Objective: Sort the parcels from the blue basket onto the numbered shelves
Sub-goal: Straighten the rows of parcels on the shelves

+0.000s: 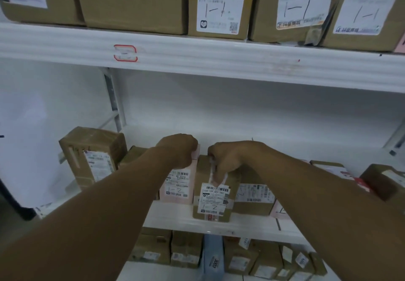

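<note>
Both forearms are reaching from 6 o'clock toward 12, the left hand (178, 151) arching knuckles-up with fingers curling over the top of the pink parcel (176, 191), the right hand (228, 160) at its 3 o'clock clamping fingers and thumb on the brown parcel (213, 203) at its top edge. Both parcels are standing upright, side by side on the middle shelf (173, 217), long axes running vertically, labels facing 6 o'clock.

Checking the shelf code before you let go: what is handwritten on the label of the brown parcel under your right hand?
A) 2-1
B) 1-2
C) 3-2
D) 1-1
B: the brown parcel that the right hand grips has 1-2 handwritten on its front, as does the pink parcel beside it.
</note>
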